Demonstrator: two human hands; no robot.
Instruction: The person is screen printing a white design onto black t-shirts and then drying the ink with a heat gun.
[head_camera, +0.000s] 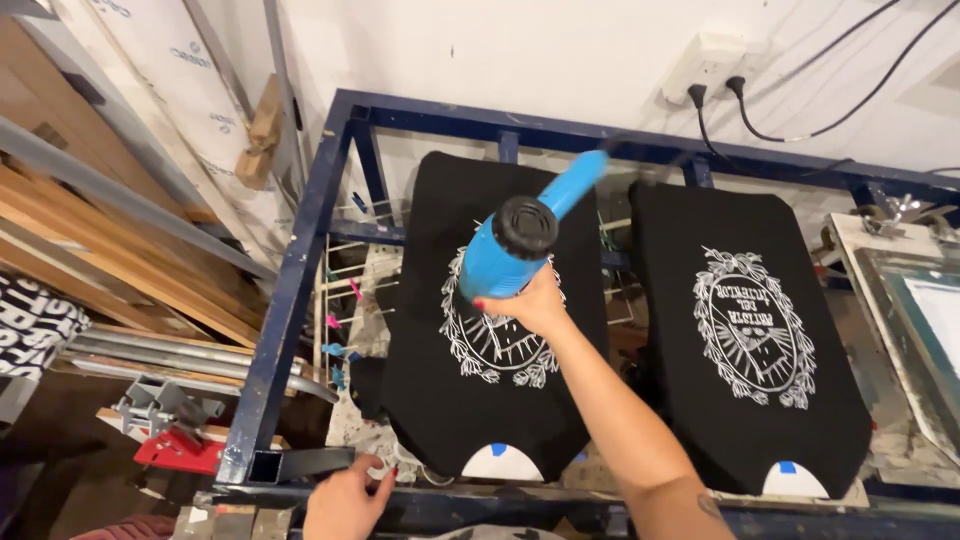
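Observation:
My right hand (532, 300) grips a blue heat gun (515, 245) with a black round rear end, held over the white oval print on a black shirt (440, 390) stretched on the left pallet. The gun's nozzle points down at the print and its handle slants up to the right. My left hand (345, 500) rests low at the front edge of the dark blue metal frame (290, 290), fingers loosely curled, holding nothing. A second black shirt (700, 400) with the same white print lies on the right pallet.
Black cables run from a white wall socket (705, 62) at the back. Wooden boards and metal rails (110, 230) lean at the left, with a red clamp (175, 445) below them. A screen frame (915, 320) sits at the right edge.

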